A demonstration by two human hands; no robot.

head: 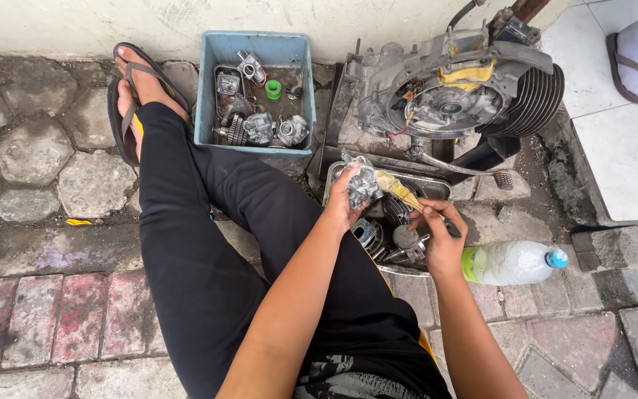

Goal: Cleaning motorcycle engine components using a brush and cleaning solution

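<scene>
Midway, left hand is gripping a carburetor, right hand closed on a brush; more parts are lying uncleaned in the tray.

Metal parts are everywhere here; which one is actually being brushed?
The small silvery part gripped in the left hand, above the metal tray; the right hand holds a brush against it.

Black trousers, dark flip-flop sandals, bare forearms, patterned dark shirt
</scene>
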